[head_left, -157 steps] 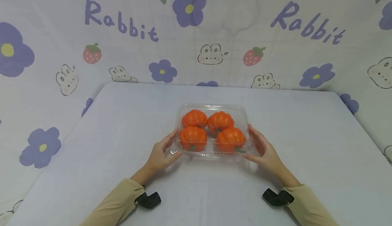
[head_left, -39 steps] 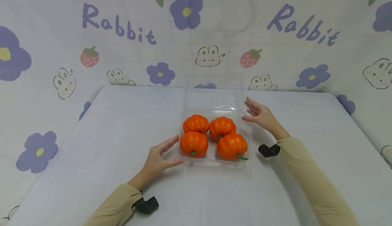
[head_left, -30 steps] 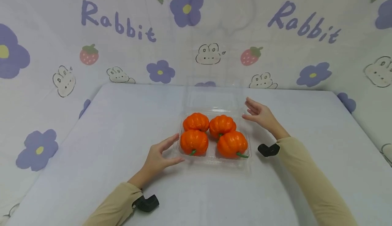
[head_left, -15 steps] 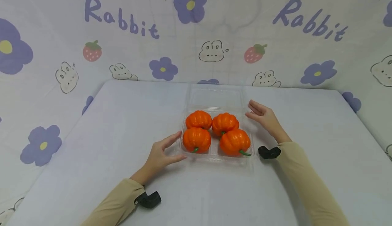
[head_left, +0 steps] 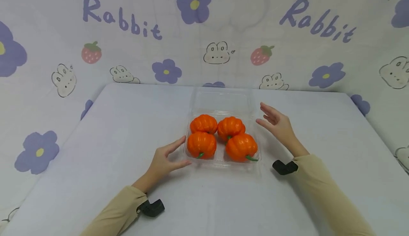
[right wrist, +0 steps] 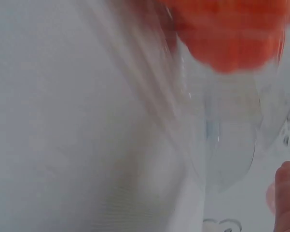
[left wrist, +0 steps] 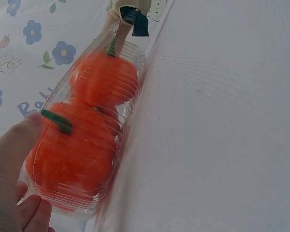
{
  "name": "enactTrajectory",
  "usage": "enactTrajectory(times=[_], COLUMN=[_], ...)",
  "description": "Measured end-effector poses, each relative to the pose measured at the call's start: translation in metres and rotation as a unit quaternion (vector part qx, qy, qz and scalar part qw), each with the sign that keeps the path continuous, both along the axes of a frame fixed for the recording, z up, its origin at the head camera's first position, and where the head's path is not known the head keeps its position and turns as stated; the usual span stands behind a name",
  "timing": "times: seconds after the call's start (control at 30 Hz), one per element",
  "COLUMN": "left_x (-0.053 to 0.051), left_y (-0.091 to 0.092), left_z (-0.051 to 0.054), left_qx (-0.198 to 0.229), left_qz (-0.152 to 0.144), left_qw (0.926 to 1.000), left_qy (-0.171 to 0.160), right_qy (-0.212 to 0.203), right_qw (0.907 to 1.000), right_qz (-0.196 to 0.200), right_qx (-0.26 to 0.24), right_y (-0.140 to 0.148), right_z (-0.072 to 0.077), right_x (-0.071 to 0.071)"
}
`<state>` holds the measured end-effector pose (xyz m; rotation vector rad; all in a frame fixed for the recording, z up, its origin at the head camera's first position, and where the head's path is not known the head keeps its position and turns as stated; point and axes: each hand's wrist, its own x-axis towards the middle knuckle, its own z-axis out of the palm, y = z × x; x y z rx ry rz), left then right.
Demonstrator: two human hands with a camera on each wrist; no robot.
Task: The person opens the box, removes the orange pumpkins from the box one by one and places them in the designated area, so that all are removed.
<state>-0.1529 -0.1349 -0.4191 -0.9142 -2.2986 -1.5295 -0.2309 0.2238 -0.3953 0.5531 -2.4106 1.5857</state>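
Observation:
A clear plastic clamshell box (head_left: 220, 164) stands on the white table in the head view, its lid (head_left: 222, 101) folded back at the far side. Several orange toy pumpkins (head_left: 241, 147) with green stems fill the base. My left hand (head_left: 163, 161) holds the base's near left corner, with the thumb at the front and fingers along the left wall. In the left wrist view, the thumb (left wrist: 19, 145) sits close to a pumpkin stem. To the right of the lid, my right hand (head_left: 278, 124) is apart from the box, fingers spread and holding nothing. The right wrist view is blurred.
The white table (head_left: 143, 119) extends on all sides of the box. Behind it hangs a cloth (head_left: 134, 51) printed with flowers, rabbits and strawberries. A dark wrist camera (head_left: 151, 207) sticks out below each sleeve.
The box was closed between both hands; its lid then stood up and has since tipped back lower. My right hand went from the right side to beside the lid and came away slightly.

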Motion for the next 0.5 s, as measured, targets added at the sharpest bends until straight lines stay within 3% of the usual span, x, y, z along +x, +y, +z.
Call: enactTrajectory(times=[0.2, 0.5], left_x=[0.001, -0.001], left_y=[0.000, 0.001], left_z=[-0.001, -0.001], left_qx=[0.000, 0.015], left_qz=[0.002, -0.004], left_qw=[1.0000, 0.9999], left_qy=[-0.006, 0.001], right_qy=[0.052, 0.051], right_qw=[0.9963, 0.9887], right_qz=[0.068, 0.134], right_qx=[0.010, 0.044], right_y=[-0.010, -0.003], right_z=[0.012, 0.003], right_x=[0.026, 0.034])
